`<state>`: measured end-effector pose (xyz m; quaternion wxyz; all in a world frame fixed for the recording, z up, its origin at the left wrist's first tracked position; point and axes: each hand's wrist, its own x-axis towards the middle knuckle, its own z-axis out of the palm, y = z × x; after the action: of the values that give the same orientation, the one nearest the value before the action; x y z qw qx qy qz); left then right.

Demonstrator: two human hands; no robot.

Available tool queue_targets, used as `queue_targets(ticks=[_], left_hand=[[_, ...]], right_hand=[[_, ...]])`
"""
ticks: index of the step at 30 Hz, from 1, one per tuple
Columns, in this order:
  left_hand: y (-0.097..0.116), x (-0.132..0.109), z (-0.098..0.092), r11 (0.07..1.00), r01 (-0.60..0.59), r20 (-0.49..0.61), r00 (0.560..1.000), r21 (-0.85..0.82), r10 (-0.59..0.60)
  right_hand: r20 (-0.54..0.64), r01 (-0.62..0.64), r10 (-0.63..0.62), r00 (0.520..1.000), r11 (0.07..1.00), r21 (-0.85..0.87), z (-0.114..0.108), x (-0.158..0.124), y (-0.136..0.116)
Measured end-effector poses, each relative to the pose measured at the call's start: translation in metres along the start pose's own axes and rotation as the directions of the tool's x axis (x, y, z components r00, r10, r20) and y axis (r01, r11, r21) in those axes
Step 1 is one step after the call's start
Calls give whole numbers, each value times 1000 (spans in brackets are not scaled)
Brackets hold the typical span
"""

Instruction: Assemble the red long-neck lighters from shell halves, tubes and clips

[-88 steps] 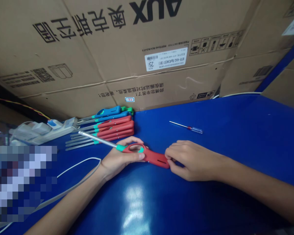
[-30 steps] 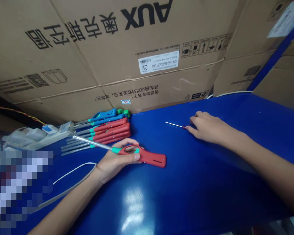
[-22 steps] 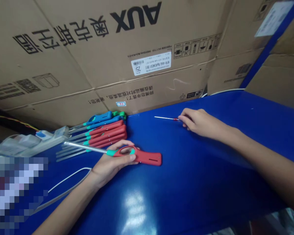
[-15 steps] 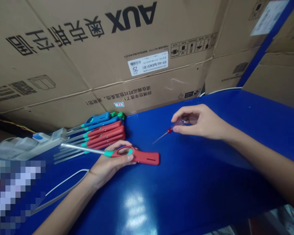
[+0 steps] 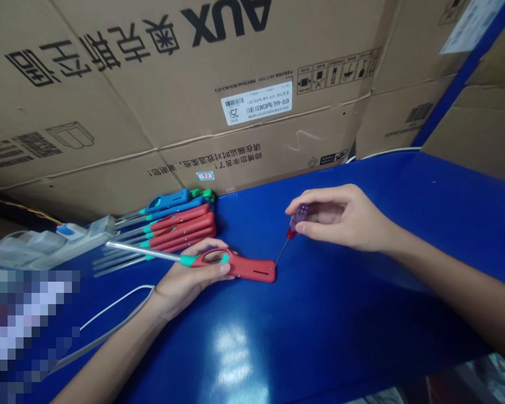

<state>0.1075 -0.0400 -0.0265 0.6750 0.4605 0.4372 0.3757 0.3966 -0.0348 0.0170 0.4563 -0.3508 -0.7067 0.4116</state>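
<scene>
My left hand [image 5: 193, 278] is closed around a red gas lighter [image 5: 248, 267] with a green trigger and a long metal nozzle pointing left. My right hand [image 5: 336, 216] pinches the clear purple handle of a screwdriver [image 5: 299, 216], which has a red collar. The screwdriver's thin shaft slants down to the left, and its tip is at the handle end of the lighter, by the small hole near the corner. Whether the tip sits inside that hole I cannot tell. Beyond my left hand lies a row of several more lighters [image 5: 180, 217], red, blue and green.
A large cardboard box [image 5: 122, 112] stands along the back of the blue table [image 5: 362, 314]. A power strip [image 5: 84, 241] with plugs lies at the left, with a white cable [image 5: 118, 303] nearer me. More cardboard [image 5: 480, 123] stands at the right.
My right hand has turned the screwdriver steeper and brought its tip down to the lighter's handle end. The left hand holds the lighter in nearly the same place.
</scene>
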Motion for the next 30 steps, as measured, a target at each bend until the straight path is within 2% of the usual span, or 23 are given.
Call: queue_targets(ticks=[18, 30], left_hand=[[0, 0, 1, 1000, -2, 8, 1000, 6, 2], [2, 0, 3, 1000, -1, -10, 1000, 10, 1]], right_hand=[[9, -41, 41, 999, 999, 1, 2, 0, 2], [5, -19, 19, 1000, 1000, -17, 2, 0, 2]])
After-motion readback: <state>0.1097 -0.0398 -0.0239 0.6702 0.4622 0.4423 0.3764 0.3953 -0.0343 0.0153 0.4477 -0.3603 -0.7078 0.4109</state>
